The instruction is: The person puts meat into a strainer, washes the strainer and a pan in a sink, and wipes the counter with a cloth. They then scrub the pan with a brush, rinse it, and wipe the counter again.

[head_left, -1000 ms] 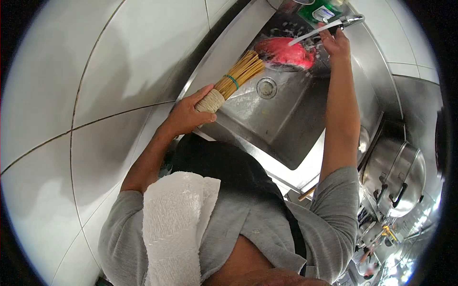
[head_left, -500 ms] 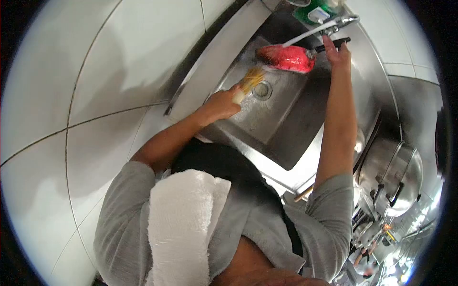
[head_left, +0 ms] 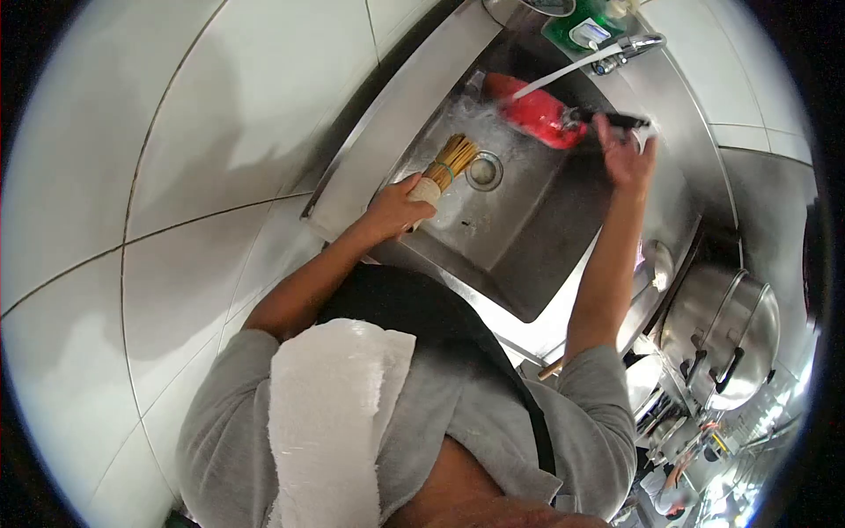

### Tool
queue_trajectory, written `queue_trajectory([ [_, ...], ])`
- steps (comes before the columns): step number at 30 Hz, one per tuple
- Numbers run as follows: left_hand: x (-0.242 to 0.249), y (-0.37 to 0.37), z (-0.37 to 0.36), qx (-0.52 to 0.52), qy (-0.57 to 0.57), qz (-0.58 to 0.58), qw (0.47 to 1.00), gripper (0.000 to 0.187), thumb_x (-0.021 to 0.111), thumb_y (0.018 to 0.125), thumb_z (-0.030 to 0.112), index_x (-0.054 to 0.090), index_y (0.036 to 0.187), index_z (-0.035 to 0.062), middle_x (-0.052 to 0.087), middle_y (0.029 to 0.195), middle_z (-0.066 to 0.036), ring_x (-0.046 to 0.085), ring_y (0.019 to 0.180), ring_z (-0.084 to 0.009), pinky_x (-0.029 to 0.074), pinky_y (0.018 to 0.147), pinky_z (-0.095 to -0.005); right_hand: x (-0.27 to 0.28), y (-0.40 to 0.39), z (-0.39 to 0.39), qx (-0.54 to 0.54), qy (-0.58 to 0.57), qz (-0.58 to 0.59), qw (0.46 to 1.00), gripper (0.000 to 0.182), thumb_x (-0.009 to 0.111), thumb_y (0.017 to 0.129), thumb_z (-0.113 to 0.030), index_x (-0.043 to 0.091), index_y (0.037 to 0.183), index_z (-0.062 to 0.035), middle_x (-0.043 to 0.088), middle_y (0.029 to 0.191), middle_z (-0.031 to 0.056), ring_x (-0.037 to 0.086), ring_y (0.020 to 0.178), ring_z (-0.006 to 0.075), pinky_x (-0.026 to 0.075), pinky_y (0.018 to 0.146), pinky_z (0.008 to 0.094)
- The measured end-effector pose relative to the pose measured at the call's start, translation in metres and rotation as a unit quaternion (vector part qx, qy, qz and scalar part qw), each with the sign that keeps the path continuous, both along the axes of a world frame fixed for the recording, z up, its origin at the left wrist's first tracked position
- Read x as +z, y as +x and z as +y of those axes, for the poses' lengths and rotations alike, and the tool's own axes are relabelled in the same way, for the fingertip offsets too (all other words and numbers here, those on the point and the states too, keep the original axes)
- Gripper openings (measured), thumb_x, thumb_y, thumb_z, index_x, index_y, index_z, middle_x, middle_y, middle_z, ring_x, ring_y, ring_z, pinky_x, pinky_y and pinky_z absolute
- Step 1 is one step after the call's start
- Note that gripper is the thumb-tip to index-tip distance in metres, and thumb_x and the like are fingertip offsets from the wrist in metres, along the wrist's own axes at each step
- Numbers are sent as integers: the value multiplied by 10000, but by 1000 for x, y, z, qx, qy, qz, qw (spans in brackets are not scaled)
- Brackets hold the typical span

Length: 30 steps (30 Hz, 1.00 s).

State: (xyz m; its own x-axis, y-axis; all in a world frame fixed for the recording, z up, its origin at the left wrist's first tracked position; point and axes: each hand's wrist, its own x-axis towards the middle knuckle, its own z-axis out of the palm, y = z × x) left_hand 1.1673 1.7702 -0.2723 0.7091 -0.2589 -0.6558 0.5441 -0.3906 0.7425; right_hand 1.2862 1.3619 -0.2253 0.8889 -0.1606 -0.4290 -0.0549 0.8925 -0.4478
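My left hand [head_left: 400, 207] is closed around the pale handle end of a bamboo whisk brush [head_left: 451, 161], whose bristles point up toward the drain of the steel sink [head_left: 528, 207]. At the sink's far right side, my right hand [head_left: 629, 158] has its fingers at the black handle of a red frying pan [head_left: 539, 113] and appears to grip it loosely. The pan is tilted, its red outside showing. Water from the faucet [head_left: 629, 53] runs onto the pan and splashes into the basin.
A green soap bottle [head_left: 588, 33] stands by the faucet, beside a metal container [head_left: 532, 9]. White wall tiles [head_left: 202, 106] border the left. Large steel pots [head_left: 722, 334] stand at the right, with another person [head_left: 666, 484] farther back.
The red pan has turned, its handle end dropping lower in view with my right hand. My left hand has drawn the brush slightly back from the pan.
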Motion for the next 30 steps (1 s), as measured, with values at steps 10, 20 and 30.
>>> queue_trajectory([
  [10, 56, 1, 29, 27, -62, -118, 991, 741, 686, 738, 181, 347, 1374, 9, 627, 796, -76, 524, 508, -105, 398, 395, -254, -129, -198, 132, 262, 171, 208, 927, 172, 567, 842, -177, 524, 742, -44, 422, 531, -51, 373, 405, 48, 302, 346, 171],
  [20, 124, -11, 29, 34, -84, -192, 977, 756, 679, 741, 178, 325, 1396, 49, 616, 880, -71, 503, 532, -72, 362, 373, -235, -41, -293, 130, 198, -562, 343, 726, 151, 614, 695, -66, 490, 760, -11, 446, 501, 32, 409, 346, 120, 315, 306, 279],
  [30, 211, -32, 11, 62, -62, -246, 965, 706, 635, 740, 107, 365, 1392, 108, 600, 877, -34, 509, 602, -52, 372, 389, -198, -14, -309, 111, 107, -86, 75, 988, 146, 636, 779, -63, 493, 809, -69, 413, 490, -29, 364, 307, 68, 278, 268, 230],
])
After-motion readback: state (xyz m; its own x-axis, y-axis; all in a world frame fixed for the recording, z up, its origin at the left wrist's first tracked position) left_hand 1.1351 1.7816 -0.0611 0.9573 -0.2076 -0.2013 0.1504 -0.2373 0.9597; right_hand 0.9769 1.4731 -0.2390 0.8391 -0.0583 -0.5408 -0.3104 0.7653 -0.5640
